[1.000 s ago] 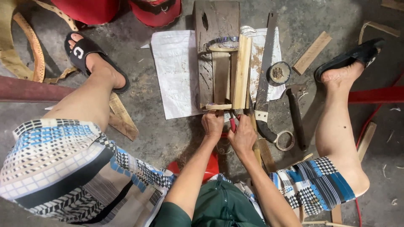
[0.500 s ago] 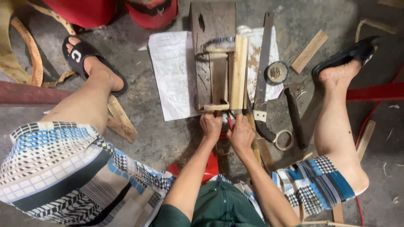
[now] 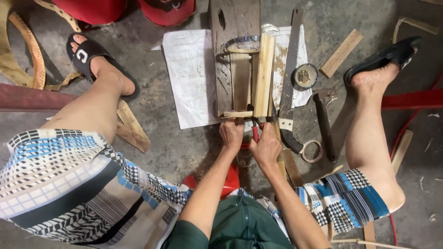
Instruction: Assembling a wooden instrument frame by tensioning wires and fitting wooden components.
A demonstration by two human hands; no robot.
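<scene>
Head view: both hands meet at centre frame, fingers curled tight around red-handled pliers (image 3: 255, 131). The left hand (image 3: 231, 133) grips beside the right hand (image 3: 266, 146), knuckles up, forearms running down to the lower edge. The pliers' nose touches the wooden frame (image 3: 251, 76) just above. A saw (image 3: 290, 78) lies right; a small round tin (image 3: 305, 76) holds something dark.

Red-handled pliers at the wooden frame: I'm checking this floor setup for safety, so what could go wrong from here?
1. Both hands crowd the red-handled pliers: the left hand sits right by the tool head, so a slip could pinch its fingers.
2. The handsaw lies teeth exposed just beside the right hand; a sudden jerk could carry the hand onto it.
3. The wooden frame rests loose on the floor, so it may shift under force.
</scene>
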